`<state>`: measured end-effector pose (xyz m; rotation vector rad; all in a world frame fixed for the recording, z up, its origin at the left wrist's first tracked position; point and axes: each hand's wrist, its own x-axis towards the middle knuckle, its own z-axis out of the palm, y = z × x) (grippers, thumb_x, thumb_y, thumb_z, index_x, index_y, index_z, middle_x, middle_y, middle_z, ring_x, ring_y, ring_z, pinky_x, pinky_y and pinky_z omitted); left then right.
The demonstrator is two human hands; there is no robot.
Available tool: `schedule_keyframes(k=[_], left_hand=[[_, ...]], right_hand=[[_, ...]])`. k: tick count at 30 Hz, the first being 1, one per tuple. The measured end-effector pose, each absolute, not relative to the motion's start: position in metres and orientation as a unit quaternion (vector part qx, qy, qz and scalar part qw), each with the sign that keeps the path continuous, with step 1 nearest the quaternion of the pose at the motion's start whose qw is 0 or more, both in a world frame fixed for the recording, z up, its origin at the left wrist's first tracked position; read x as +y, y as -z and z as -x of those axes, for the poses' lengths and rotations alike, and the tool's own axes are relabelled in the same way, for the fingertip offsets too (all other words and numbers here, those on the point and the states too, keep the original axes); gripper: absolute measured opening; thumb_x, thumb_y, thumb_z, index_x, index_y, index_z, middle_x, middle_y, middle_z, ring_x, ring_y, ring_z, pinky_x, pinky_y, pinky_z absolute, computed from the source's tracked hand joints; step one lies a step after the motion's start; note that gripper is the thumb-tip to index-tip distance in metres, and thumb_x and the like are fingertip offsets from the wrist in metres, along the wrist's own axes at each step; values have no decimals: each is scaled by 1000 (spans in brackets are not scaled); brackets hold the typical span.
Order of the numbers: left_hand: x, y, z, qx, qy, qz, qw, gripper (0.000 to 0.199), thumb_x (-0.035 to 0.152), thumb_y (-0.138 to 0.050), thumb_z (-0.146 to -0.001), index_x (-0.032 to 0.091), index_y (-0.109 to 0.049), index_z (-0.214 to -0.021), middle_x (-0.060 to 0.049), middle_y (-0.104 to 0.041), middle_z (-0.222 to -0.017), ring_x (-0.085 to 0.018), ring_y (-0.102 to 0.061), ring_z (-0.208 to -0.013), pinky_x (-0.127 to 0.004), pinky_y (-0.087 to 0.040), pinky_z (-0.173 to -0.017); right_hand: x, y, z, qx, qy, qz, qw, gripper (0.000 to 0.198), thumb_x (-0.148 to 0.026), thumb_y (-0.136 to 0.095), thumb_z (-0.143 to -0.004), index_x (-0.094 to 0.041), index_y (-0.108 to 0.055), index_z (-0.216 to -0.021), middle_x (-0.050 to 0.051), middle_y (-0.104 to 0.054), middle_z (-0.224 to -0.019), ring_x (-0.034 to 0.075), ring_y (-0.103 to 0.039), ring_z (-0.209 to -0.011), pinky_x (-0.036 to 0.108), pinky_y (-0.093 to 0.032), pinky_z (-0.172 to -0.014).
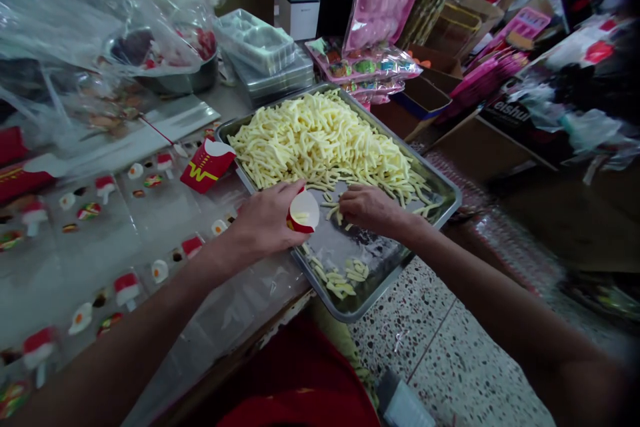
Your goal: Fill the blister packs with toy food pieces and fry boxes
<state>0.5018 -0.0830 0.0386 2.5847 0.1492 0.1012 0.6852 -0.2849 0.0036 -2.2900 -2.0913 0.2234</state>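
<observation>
My left hand (270, 217) is wrapped round a small red french fry carton (303, 210), its white open mouth facing up with a few pale pieces inside. My right hand (370, 208) reaches into the metal tray (345, 313), its fingers curled down and closed on some pale yellow toy fries (336, 208); the fingertips are partly hidden. A large heap of toy fries (320, 137) fills the far part of the tray, and a small loose group (345, 277) lies at its near end. Beside the tray's left edge leans another red carton (207, 163) with a yellow zigzag.
Rows of miniature toy foods (127, 288) lie on clear plastic across the table to the left. Behind them are a dark bowl (185, 77) under plastic bags and stacked clear trays (260, 47). Pink packages (360, 70) and cardboard boxes (420, 100) stand beyond the tray.
</observation>
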Motion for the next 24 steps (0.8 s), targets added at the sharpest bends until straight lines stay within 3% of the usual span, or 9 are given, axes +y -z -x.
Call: schedule_keyframes(k=[5, 9, 12, 14, 18, 21, 24], left_hand=[[-111, -45, -521, 92, 9, -985, 147, 65, 29, -80, -66, 15, -58, -125, -16, -66, -119, -35, -65, -107, -44, -54, -90], [-135, -40, -540, 85, 44, -989, 116, 54, 20, -81, -65, 14, -61, -115, -17, -67, -113, -36, -66, -104, -45, -55, -85], [-146, -24, -549, 45, 34, -981, 186, 40, 20, -77, -66, 17, -64, -104, -13, -68, -106, -33, -67, -101, -42, -55, -85], [-150, -12, -549, 22, 21, -962, 271, 38, 23, -77, -65, 20, -64, -100, -9, -69, -102, -29, -67, -98, -40, -55, -84], [-157, 1, -535, -1, -50, -913, 406, 50, 19, -77, -60, 21, -61, -107, -6, -68, -108, -26, -65, -101, -40, -55, -89], [-159, 3, -523, -7, -111, -886, 449, 64, 17, -76, -59, 19, -58, -121, -9, -65, -120, -27, -62, -112, -43, -52, -100], [-153, 5, -513, 2, -124, -882, 454, 73, 18, -77, -62, 18, -55, -131, -12, -63, -126, -29, -60, -119, -45, -49, -107]], right_hand=[[-288, 1, -682, -603, -40, 793, 83, 17, -5, -60, -81, -18, -65, -71, 4, -64, -79, 16, -54, -76, 29, -39, -70], [-290, -14, -663, -640, -17, 757, 130, 18, -9, -57, -89, -19, -65, -75, 6, -65, -84, 19, -55, -80, 31, -42, -73], [-293, -19, -646, -687, -39, 705, 170, 23, -10, -55, -93, -20, -63, -74, 5, -66, -82, 18, -55, -78, 31, -43, -73], [-300, -15, -636, -635, -57, 729, 251, 19, -10, -56, -93, -20, -63, -78, 2, -65, -78, 15, -56, -72, 28, -44, -68], [-313, -8, -616, -460, -8, 798, 389, 5, -17, -66, -90, -22, -66, -89, 2, -69, -84, 17, -63, -76, 29, -50, -70], [-312, -9, -599, -422, 54, 820, 383, 13, -20, -67, -91, -26, -71, -103, 5, -75, -96, 22, -68, -86, 35, -53, -79], [-302, -13, -582, -432, 46, 831, 347, 23, -19, -61, -94, -28, -70, -113, 6, -76, -98, 25, -70, -86, 40, -53, -81]])
